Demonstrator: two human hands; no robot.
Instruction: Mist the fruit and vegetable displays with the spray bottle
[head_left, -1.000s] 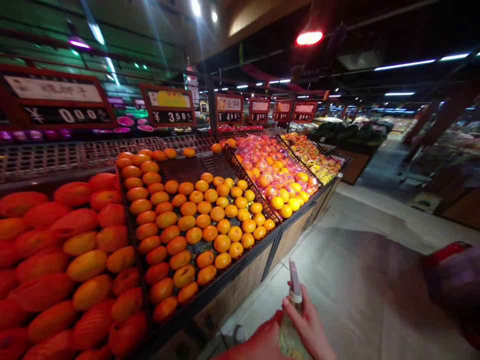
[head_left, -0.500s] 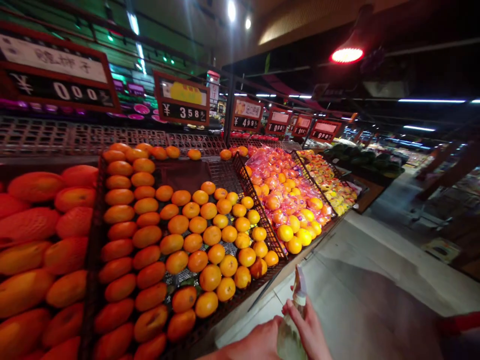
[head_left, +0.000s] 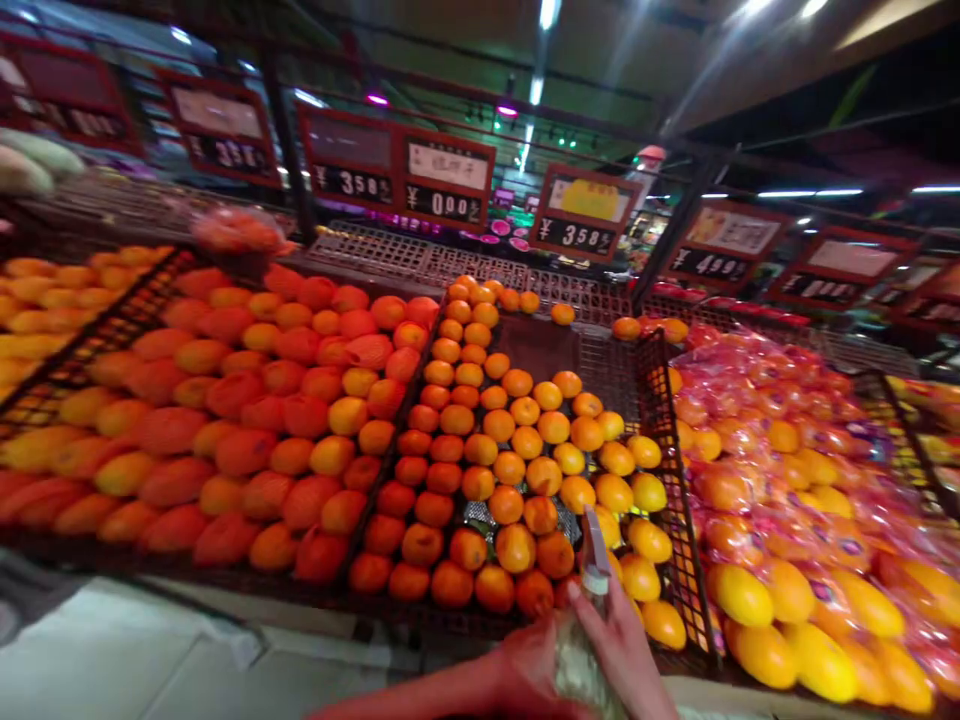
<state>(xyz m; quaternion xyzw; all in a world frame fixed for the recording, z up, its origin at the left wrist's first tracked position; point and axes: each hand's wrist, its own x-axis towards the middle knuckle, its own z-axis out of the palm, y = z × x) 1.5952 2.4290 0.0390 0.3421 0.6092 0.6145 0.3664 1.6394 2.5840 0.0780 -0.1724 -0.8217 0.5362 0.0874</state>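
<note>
A clear spray bottle (head_left: 579,668) with a pale trigger head stands upright in front of me at the lower middle. My right hand (head_left: 624,645) wraps its neck from the right, with the thumb near the trigger head. From the left, my left hand (head_left: 525,668) closes around the bottle's body. Just beyond the nozzle, orange citrus fruit (head_left: 515,548) lies in rows in a black crate. The nozzle overlaps some of this fruit in view; I cannot tell how far apart they are. My lower fingers are partly hidden.
Left of the crate are fruits in red foam nets (head_left: 247,450). Plastic-bagged oranges (head_left: 780,460) fill the right, past a black mesh divider (head_left: 679,510). Price signs (head_left: 450,180) line the rail behind. Grey floor (head_left: 97,650) shows at lower left.
My view has swung left, so more netted fruit shows and the aisle at right has left the picture. The bottle, still in both hands, now appears in front of the orange fruit.
</note>
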